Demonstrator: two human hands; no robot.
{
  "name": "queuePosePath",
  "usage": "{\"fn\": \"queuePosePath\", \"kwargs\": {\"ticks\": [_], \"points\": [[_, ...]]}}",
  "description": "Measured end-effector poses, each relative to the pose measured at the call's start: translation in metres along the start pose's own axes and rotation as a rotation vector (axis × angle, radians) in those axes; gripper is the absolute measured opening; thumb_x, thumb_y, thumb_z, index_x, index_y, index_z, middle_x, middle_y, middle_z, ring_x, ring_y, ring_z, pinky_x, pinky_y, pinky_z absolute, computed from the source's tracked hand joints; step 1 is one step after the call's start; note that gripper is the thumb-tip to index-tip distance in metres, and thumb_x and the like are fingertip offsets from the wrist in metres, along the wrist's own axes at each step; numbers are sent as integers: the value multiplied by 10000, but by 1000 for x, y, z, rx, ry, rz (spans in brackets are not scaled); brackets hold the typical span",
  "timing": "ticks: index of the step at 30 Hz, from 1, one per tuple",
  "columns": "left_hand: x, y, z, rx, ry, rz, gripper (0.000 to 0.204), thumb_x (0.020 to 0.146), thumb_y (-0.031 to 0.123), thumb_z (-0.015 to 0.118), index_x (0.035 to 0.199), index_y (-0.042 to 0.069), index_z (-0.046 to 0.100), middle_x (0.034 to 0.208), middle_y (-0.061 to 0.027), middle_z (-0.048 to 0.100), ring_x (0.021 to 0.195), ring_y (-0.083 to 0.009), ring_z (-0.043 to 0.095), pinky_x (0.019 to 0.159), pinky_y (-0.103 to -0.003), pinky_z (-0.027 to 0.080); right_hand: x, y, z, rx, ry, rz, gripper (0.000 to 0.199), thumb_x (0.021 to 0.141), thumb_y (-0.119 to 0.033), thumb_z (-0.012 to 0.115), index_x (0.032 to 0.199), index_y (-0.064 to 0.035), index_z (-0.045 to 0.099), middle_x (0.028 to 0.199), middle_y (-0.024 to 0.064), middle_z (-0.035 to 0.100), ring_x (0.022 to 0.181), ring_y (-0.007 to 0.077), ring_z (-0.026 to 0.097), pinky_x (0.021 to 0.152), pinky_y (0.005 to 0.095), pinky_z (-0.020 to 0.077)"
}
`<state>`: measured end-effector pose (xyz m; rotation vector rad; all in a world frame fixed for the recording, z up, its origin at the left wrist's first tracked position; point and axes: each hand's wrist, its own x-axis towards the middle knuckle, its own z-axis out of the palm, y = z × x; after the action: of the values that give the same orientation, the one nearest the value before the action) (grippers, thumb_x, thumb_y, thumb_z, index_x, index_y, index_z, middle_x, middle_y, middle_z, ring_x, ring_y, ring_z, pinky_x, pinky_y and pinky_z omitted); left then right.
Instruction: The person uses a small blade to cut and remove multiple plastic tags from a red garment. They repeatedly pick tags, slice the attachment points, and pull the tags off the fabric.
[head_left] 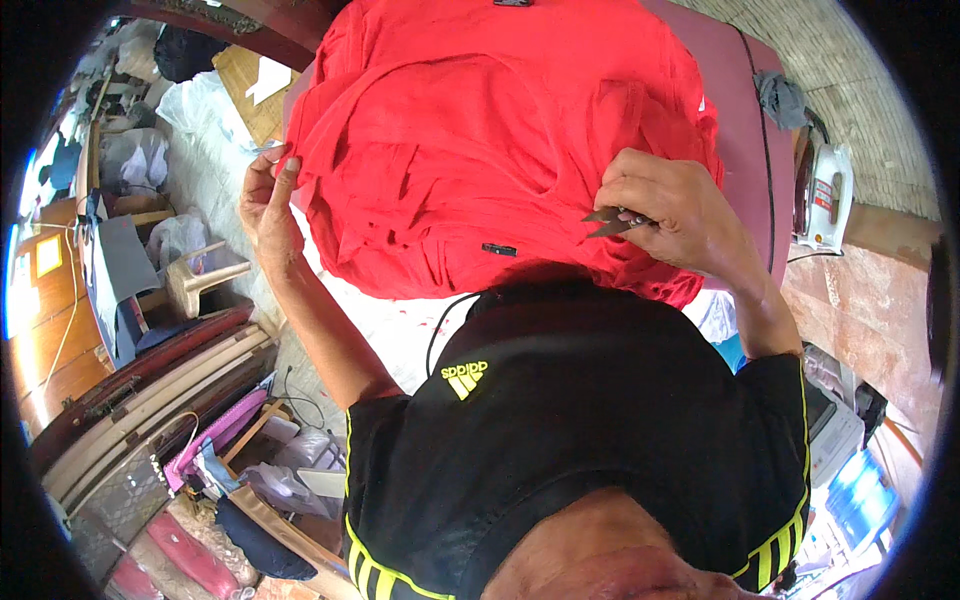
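A red garment (450,160), rumpled and bunched, lies spread in front of me, with a small black label (499,250) showing near its close edge. At its left border, the thumb and fingers of my left hand (268,210) pinch together on the red cloth. My right hand (680,210) is closed around a pair of thread snips (612,220), their dark pointed blades turned left over the fabric. Part of the snips' handle is hidden within that palm.
Beneath the garment is a pink-covered board (745,150), crossed on the right by a dark cord. An iron (826,200) stands beyond it. Plastic bags, a small wooden stool (200,283) and stacked planks (165,385) crowd the left. A blue plastic container (862,500) is at lower right.
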<state>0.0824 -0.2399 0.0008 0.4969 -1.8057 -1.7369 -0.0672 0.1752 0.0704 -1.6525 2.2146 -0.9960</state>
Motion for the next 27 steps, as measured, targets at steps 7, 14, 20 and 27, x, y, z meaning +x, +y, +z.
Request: {"fn": "queuePosePath", "kwargs": {"ticks": [7, 14, 20, 27], "points": [[6, -9, -3, -13, -32, 43, 252, 931, -32, 632, 1182, -22, 622, 1152, -113, 653, 1038, -171, 632, 926, -312, 506, -5, -5, -7, -24, 69, -42, 352, 624, 144, 658, 933, -25, 667, 890, 74, 619, 699, 221, 651, 566, 302, 515], [-8, 48, -2, 147, 24, 177, 217, 891, -85, 647, 1100, -27, 647, 1001, -81, 685, 882, -134, 654, 830, -276, 530, -8, -40, -67, -235, 113, 4, 288, 636, 68, 693, 891, -62, 652, 891, 59, 601, 746, 252, 646, 583, 378, 499], [-20, 23, 2, 1038, -153, 301, 452, 747, -61, 699, 1181, 59, 660, 1106, -118, 633, 1071, -271, 615, 933, -375, 491, -19, -4, -19, -62, -130, 84, 212, 692, 0, 692, 890, -66, 659, 875, 68, 604, 743, 287, 628, 634, 416, 489], [-60, 62, 142, 691, -339, 795, 356, 707, 50, 689, 1061, 78, 708, 1176, -113, 625, 1143, -316, 584, 982, -435, 391, -12, -4, -28, 45, -192, 144, 239, 737, -38, 637, 973, -48, 676, 929, 105, 634, 828, 332, 634, 698, 436, 505]]}}
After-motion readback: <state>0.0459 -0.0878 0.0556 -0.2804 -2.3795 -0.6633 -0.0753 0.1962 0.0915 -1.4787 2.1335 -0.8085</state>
